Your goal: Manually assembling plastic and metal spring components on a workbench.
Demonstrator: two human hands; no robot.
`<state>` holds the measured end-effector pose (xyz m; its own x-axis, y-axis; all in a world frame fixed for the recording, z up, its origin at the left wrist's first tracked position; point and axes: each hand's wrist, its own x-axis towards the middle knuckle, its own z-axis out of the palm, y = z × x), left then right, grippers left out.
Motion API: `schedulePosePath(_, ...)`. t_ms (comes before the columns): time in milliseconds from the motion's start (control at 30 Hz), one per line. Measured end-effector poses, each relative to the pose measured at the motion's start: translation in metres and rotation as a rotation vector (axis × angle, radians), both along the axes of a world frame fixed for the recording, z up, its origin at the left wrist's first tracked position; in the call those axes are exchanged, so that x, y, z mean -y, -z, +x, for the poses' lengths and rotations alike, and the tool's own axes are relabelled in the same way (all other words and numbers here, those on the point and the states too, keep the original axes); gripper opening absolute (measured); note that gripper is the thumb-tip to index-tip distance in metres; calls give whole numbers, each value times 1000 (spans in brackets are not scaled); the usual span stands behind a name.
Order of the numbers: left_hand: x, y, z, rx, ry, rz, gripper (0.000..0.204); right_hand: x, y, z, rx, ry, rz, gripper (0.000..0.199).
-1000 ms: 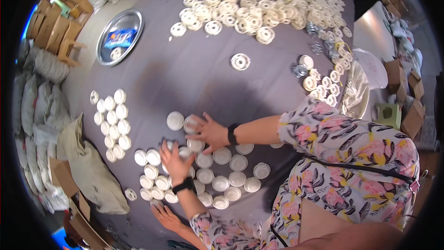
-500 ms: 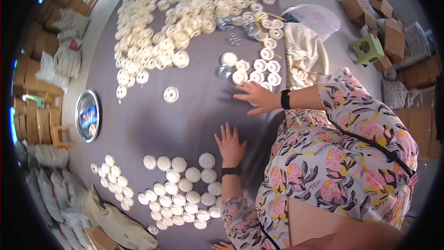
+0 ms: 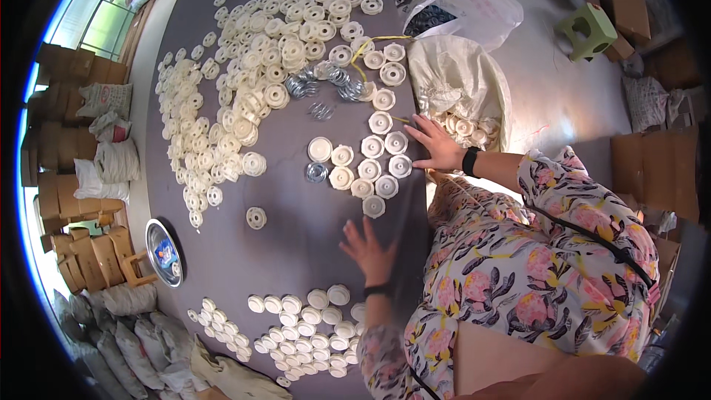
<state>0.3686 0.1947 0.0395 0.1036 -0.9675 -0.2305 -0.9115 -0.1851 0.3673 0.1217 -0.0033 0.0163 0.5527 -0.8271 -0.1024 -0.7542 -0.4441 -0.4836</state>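
My right hand point(image 3: 437, 147) has its fingers spread at the table's near edge, beside a cluster of white round plastic cups point(image 3: 372, 147). It holds nothing that I can see. My left hand point(image 3: 368, 253) is a little blurred, fingers apart and empty, above the grey cloth between that cluster and the stacked white round parts point(image 3: 311, 326). A silvery coil spring point(image 3: 316, 172) lies by a white round cap point(image 3: 320, 150). More metal springs point(image 3: 302, 85) sit against the big heap of openwork white discs point(image 3: 252, 67). One disc point(image 3: 256, 218) lies apart.
An open cream sack point(image 3: 463, 78) with white parts stands against the near edge, with a clear plastic bag point(image 3: 485, 15) beyond it. A metal tray point(image 3: 164, 253) holding a blue packet is at the far edge. A green stool point(image 3: 586, 32) and cartons point(image 3: 652, 170) stand around.
The view has shifted. My right hand has drawn back from over the cups to the table edge by the sack. My left hand stays open over the cloth. A hand at the lower edge is gone from view.
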Motion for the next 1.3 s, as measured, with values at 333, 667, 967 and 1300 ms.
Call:
schedulePosePath(333,91,40,-74,-52,-230,-79,107,129,20,13,-10,214,-294,75)
schedulePosePath(667,104,64,-52,106,-525,-21,98,63,36,111,118,100,-177,66)
schedulePosePath(967,106,58,-2,43,-537,-36,89,64,29,93,262,-48,-65,52)
schedulePosePath(1300,91,63,-26,2,-302,-288,64,22,29,0,588,473,101,24)
